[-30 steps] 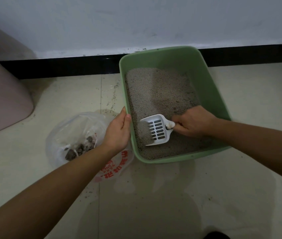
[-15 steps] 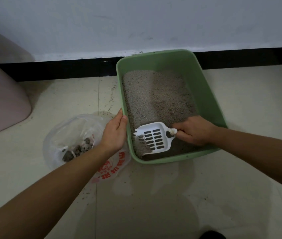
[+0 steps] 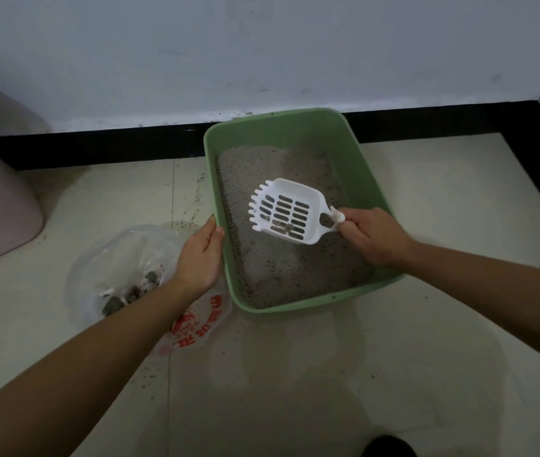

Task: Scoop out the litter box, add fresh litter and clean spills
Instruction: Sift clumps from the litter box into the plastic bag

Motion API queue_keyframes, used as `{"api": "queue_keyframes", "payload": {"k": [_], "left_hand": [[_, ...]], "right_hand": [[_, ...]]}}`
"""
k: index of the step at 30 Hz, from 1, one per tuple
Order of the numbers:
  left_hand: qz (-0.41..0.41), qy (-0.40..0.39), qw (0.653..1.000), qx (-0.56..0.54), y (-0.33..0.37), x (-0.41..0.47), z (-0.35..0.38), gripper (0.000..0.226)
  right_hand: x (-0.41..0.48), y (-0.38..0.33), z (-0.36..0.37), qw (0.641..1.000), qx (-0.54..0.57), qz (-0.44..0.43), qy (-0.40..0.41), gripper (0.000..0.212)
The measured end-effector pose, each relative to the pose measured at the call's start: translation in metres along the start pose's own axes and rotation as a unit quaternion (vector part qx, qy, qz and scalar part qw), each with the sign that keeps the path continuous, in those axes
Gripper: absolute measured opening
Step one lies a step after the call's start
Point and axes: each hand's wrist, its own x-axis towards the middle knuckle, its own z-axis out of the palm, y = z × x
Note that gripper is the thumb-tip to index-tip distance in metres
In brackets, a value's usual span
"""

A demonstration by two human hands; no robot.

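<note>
Litter box (image 3: 354, 166), green, on the floor by the wall, has the left hand (image 3: 200, 255) laid straight-fingered against its left rim, while the right hand (image 3: 374, 237), fist closed on the handle, holds the white scoop (image 3: 286, 211) above the litter (image 3: 278, 268), a few clumps (image 3: 283, 227) inside.

Left forearm (image 3: 97, 351) — right forearm (image 3: 492, 285) — both bare

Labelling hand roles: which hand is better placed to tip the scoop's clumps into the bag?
Right. The right hand grips the scoop, held above the litter with clumps in it; the left hand rests on the rim of the litter box, beside the bag.
</note>
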Motion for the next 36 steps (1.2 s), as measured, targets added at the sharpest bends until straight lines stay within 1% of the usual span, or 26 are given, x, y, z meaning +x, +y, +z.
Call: {"api": "queue_keyframes", "payload": {"k": [3, 5, 8, 12, 14, 15, 17, 19, 21, 22, 23, 25, 27, 29, 30, 32, 34, 36], "left_hand": [[0.005, -0.005, 1.0, 0.005, -0.002, 0.0, 0.0, 0.041], [0.004, -0.008, 1.0, 0.008, -0.004, 0.002, -0.001, 0.041], [0.001, -0.013, 1.0, 0.006, -0.006, 0.002, -0.002, 0.042], [-0.016, -0.031, 0.999, 0.017, -0.009, 0.005, -0.005, 0.049], [-0.01, -0.05, 0.998, 0.045, -0.007, 0.007, -0.011, 0.055], [-0.001, -0.058, 0.995, 0.082, -0.007, 0.008, -0.015, 0.053], [0.034, -0.054, 0.981, 0.183, -0.004, 0.011, -0.027, 0.043], [0.104, -0.01, 0.957, 0.27, 0.003, 0.01, -0.046, 0.04], [0.185, 0.047, 0.921, 0.339, 0.007, 0.009, -0.073, 0.042], [0.205, 0.065, 0.902, 0.373, 0.006, 0.009, -0.089, 0.044], [0.205, 0.076, 0.888, 0.404, 0.004, 0.008, -0.104, 0.047], [0.166, 0.084, 0.876, 0.445, -0.002, 0.004, -0.13, 0.053], [0.108, 0.088, 0.884, 0.446, -0.014, -0.001, -0.152, 0.059], [0.039, 0.094, 0.913, 0.395, -0.028, -0.007, -0.166, 0.059], [0.005, 0.096, 0.933, 0.348, -0.032, -0.01, -0.171, 0.055], [-0.052, 0.096, 0.963, 0.248, -0.037, -0.015, -0.176, 0.039], [-0.07, 0.101, 0.975, 0.187, -0.04, -0.016, -0.177, 0.025], [-0.086, 0.104, 0.981, 0.142, -0.04, -0.014, -0.176, 0.019]], "right_hand": [[-0.003, -0.004, -0.001, 1.0, -0.013, 0.002, 0.009, 0.054], [-0.005, -0.006, -0.002, 0.999, -0.027, 0.004, 0.027, 0.053], [-0.009, -0.007, -0.004, 0.998, -0.058, 0.006, 0.032, 0.052], [-0.016, -0.008, -0.006, 0.997, -0.061, 0.018, 0.052, 0.053], [-0.018, -0.01, -0.008, 0.996, -0.065, 0.023, 0.051, 0.054], [-0.017, -0.011, -0.009, 0.996, -0.064, 0.025, 0.054, 0.053], [-0.014, -0.017, -0.012, 0.996, -0.061, 0.031, 0.052, 0.048], [-0.011, -0.027, -0.012, 0.998, -0.049, 0.032, 0.033, 0.044], [-0.008, -0.041, -0.009, 0.999, -0.031, 0.027, 0.011, 0.041], [-0.006, -0.051, -0.007, 1.0, -0.019, 0.024, -0.001, 0.04], [-0.004, -0.061, -0.003, 1.0, -0.005, 0.021, -0.013, 0.041], [-0.001, -0.086, 0.004, 0.999, 0.023, 0.011, -0.028, 0.041], [0.003, -0.114, 0.012, 0.999, 0.03, -0.004, -0.04, 0.043], [0.005, -0.141, 0.023, 0.997, 0.0, -0.026, -0.071, 0.038], [0.005, -0.152, 0.03, 0.995, -0.026, -0.042, -0.089, 0.032], [0.003, -0.168, 0.045, 0.985, -0.088, -0.098, -0.113, 0.024], [0.003, -0.176, 0.061, 0.955, -0.191, -0.187, -0.132, 0.024], [0.002, -0.178, 0.067, 0.918, -0.27, -0.252, -0.143, 0.028]]}}
